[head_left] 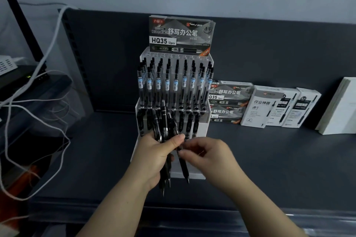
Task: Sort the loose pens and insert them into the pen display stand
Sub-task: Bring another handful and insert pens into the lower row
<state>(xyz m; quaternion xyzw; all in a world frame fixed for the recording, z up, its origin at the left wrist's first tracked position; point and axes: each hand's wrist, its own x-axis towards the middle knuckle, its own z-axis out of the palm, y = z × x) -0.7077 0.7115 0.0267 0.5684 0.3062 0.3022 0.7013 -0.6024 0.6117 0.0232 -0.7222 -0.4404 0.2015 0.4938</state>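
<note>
Now my left hand (154,152) grips a bundle of loose pens (164,140), fingers wrapped around it, while my right hand (204,155) pinches a single pen (183,165), tip down toward 6 o'clock, with the display stand (198,127) just beyond at 12 o'clock.

A tiered clear acrylic pen display stand (200,125) stands mid-shelf on the dark grey metal shelf (269,159), rows of black clip pens (175,82) upright in it. A grey printed pen box (181,34) sits atop its back. Right of it lie stacked grey boxes (229,102), then white upright boxes (279,107). White cables (38,75) hang at left.
</note>
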